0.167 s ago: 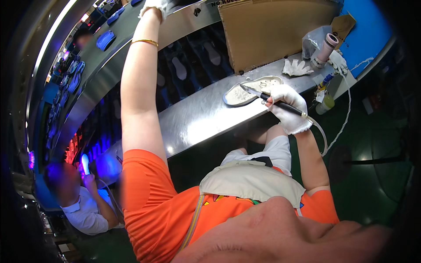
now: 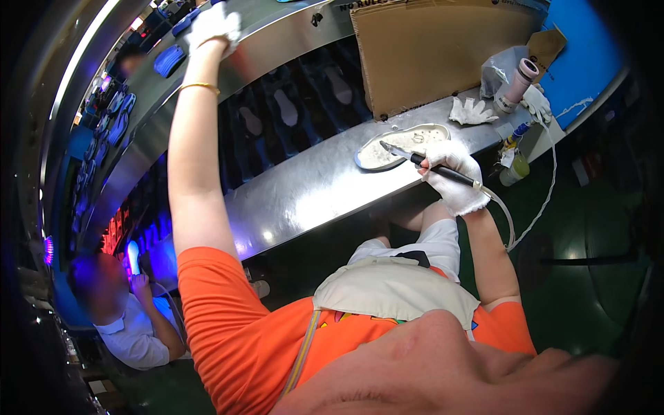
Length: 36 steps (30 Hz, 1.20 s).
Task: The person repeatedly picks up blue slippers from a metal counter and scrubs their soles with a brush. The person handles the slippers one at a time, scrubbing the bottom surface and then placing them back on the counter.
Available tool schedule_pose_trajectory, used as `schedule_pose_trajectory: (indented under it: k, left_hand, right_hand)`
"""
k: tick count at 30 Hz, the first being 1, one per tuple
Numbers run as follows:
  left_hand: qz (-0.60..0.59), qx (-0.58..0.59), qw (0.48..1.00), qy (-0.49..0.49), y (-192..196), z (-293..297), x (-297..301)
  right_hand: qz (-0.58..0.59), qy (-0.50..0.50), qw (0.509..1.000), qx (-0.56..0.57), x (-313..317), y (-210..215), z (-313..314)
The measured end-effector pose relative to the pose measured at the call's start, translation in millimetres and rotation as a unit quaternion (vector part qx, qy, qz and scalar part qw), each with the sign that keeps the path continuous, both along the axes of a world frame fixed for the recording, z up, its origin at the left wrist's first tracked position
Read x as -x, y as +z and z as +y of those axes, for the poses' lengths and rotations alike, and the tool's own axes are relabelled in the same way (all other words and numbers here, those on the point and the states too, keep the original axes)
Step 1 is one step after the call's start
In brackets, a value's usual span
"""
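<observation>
My right hand, in a white glove with bare fingertips, grips a corded hand tool with a black handle and pointed metal tip. The tip rests on or just over a shoe sole, whitish inside with a bluish rim, lying on the metal bench. A pale cord runs from the handle's end. Far to the upper left, my gloved left hand reaches over the conveyor belt. Its fingers are blurred near the top edge, and whether they hold anything is unclear.
Blue shoe parts ride the curved belt. Sole-shaped pieces fill a dark rack below it. A cardboard sheet, loose white gloves and a pink flask stand at the bench's right. A co-worker sits at the left.
My left hand has moved left and slightly nearer along the belt. My right hand with the tool has barely shifted over the sole.
</observation>
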<state>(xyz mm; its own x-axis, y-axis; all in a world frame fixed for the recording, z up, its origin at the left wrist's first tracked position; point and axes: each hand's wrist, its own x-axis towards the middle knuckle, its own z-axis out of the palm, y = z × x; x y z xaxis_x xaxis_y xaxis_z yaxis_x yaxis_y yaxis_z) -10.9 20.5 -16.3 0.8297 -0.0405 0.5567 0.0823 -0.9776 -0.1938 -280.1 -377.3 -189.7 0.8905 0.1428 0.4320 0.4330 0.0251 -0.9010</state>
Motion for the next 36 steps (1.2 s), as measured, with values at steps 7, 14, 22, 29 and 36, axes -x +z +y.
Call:
schedule_pose_trajectory:
  k: [7,14,22,29,36]
  left_hand:
    - [0.013,0.050,0.984,0.172,18,108,57]
    - [0.013,-0.055,0.989,0.135,55,128,87]
    - [0.014,0.315,0.949,0.000,27,126,100]
    - [0.032,0.725,0.587,-0.358,-45,26,179]
    - [0.254,0.887,0.168,-0.348,-177,-95,272]
  right_hand:
    - [0.052,0.042,0.998,-0.001,-3,-2,24]
    - [0.000,0.040,0.997,0.066,3,3,41]
    - [0.008,0.063,0.997,0.050,15,-6,45]
    - [0.042,-0.022,0.999,0.002,5,-25,39]
    - [0.189,0.044,0.969,-0.153,8,-13,42]
